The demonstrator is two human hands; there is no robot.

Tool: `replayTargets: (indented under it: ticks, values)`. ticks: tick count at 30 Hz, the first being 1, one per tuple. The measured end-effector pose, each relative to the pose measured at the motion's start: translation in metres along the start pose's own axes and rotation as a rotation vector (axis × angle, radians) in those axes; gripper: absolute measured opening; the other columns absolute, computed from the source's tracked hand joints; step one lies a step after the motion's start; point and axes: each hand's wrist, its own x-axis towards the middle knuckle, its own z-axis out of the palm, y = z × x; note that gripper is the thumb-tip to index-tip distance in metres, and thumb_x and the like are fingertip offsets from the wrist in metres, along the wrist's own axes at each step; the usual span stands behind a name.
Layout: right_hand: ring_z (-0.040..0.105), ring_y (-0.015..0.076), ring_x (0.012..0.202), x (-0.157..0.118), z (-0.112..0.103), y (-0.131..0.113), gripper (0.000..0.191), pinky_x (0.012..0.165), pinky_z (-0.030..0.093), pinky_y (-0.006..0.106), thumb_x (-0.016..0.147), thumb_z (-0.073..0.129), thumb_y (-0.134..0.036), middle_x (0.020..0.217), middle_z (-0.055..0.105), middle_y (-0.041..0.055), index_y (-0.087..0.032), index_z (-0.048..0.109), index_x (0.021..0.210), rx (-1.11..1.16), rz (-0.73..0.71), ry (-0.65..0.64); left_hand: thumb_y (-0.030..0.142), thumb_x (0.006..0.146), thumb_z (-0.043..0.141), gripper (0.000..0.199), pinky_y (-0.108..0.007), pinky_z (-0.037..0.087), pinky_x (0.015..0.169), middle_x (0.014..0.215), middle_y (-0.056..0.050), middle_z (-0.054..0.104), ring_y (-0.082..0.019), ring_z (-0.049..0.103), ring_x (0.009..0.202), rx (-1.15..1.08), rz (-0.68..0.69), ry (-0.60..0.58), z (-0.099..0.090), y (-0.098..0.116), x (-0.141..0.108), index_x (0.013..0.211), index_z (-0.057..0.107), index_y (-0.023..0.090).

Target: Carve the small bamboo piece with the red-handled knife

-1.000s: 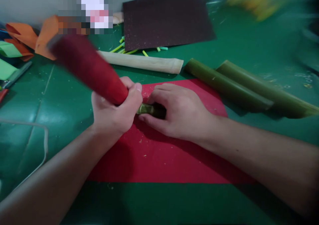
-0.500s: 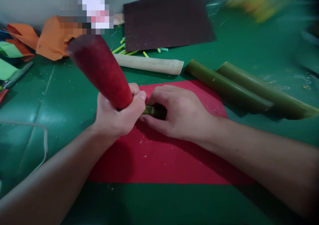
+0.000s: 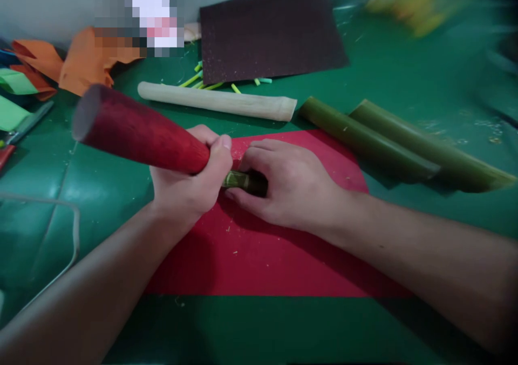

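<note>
My left hand (image 3: 184,187) is closed round the narrower end of a thick red tapered cylinder (image 3: 141,133). Its wide, flat end points up and to the left; what lies below the fist is hidden. Beside it, my right hand (image 3: 289,181) is wrapped over a short green bamboo piece (image 3: 237,180) lying on a red sheet (image 3: 251,257). Only the jointed end of the bamboo shows between the two hands. Small pale shavings are scattered over the sheet.
Behind my hands lie a peeled pale bamboo stick (image 3: 218,102) and two green bamboo lengths (image 3: 404,138). A dark sheet (image 3: 273,31) covers several thin green sticks. Orange crumpled paper (image 3: 83,63) and scissors (image 3: 30,122) sit at left, near a white cord (image 3: 75,230).
My left hand has tipped the red cylinder down to the left, so its flat end faces more sideways. My right hand stays on the bamboo piece.
</note>
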Motion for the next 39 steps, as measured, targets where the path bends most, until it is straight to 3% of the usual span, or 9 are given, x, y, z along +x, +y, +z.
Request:
replayTargets:
  ticks: [1,6,11,16,23,26,28,31,39]
  values:
    - [0.051,0.0169,0.074,0.000,0.000,0.000,0.022,0.065,0.032,0.031,0.084,0.071,-0.038,0.081,0.066,0.0049,-0.017,0.063,0.081,-0.002,-0.006,0.006,0.019,0.090,0.068,0.034,-0.030,0.035,0.047,0.056,0.004,0.050,-0.006,0.043,0.049,-0.028,0.025,0.018,0.000,0.000,0.001,0.059,0.054,0.020]
    - [0.048,0.0156,0.071,0.001,0.000,0.001,0.024,0.063,0.029,0.031,0.085,0.070,-0.040,0.077,0.064,0.0037,-0.018,0.062,0.080,0.005,-0.001,-0.004,0.014,0.085,0.065,0.040,-0.029,0.027,0.044,0.047,0.003,0.039,-0.008,0.035,0.045,-0.034,-0.180,-0.053,-0.003,0.008,0.004,0.050,0.048,0.020]
    - [0.053,0.0177,0.076,0.001,0.000,0.001,0.022,0.064,0.032,0.031,0.085,0.070,-0.038,0.081,0.067,0.0054,-0.016,0.067,0.085,0.013,0.010,-0.012,0.014,0.083,0.064,0.038,-0.026,0.027,0.041,0.047,0.003,0.042,-0.007,0.035,0.044,-0.085,-0.147,-0.183,-0.005,0.010,0.004,0.050,0.046,0.018]
    - [0.054,0.0186,0.077,0.001,0.000,0.001,0.022,0.066,0.034,0.031,0.086,0.069,-0.039,0.081,0.068,0.0056,-0.017,0.068,0.086,0.007,0.017,-0.012,0.014,0.085,0.064,0.041,-0.026,0.028,0.041,0.047,0.004,0.039,-0.008,0.034,0.043,-0.053,-0.092,-0.219,-0.005,0.008,0.004,0.050,0.043,0.019]
    - [0.054,0.0188,0.078,0.000,0.000,0.001,0.021,0.067,0.035,0.032,0.085,0.068,-0.037,0.082,0.068,0.0060,-0.017,0.067,0.085,0.006,-0.008,0.011,0.012,0.083,0.068,0.036,-0.026,0.033,0.044,0.053,0.004,0.043,-0.008,0.039,0.048,-0.043,-0.035,-0.117,-0.002,0.007,-0.002,0.055,0.046,0.020]
    - [0.054,0.0189,0.078,-0.001,0.001,-0.001,0.022,0.067,0.034,0.032,0.084,0.070,-0.038,0.083,0.068,0.0059,-0.017,0.065,0.083,-0.021,-0.006,0.003,0.017,0.086,0.066,0.032,-0.028,0.034,0.045,0.054,0.004,0.047,-0.008,0.040,0.047,-0.044,0.006,0.002,0.001,0.003,-0.001,0.057,0.053,0.021]
    - [0.054,0.0187,0.076,-0.001,0.001,-0.001,0.022,0.065,0.033,0.032,0.084,0.070,-0.039,0.080,0.066,0.0054,-0.018,0.063,0.080,-0.045,-0.001,0.003,0.017,0.087,0.064,0.035,-0.029,0.033,0.046,0.054,0.003,0.046,-0.008,0.040,0.047,-0.049,-0.087,0.108,0.002,0.002,0.001,0.056,0.050,0.020]
    - [0.053,0.0183,0.076,0.000,0.001,-0.001,0.023,0.065,0.032,0.032,0.085,0.070,-0.040,0.080,0.066,0.0052,-0.018,0.063,0.080,-0.043,0.000,0.001,0.015,0.086,0.064,0.037,-0.029,0.029,0.045,0.050,0.003,0.042,-0.008,0.035,0.047,-0.035,-0.150,-0.005,-0.002,0.003,0.003,0.053,0.048,0.020]
    - [0.053,0.0183,0.077,0.001,0.002,0.002,0.024,0.065,0.032,0.031,0.085,0.070,-0.040,0.082,0.068,0.0058,-0.016,0.067,0.086,-0.009,0.008,-0.003,0.013,0.087,0.062,0.040,-0.025,0.029,0.043,0.050,0.003,0.043,-0.007,0.038,0.047,-0.066,-0.055,-0.235,-0.010,0.004,0.003,0.052,0.044,0.018]
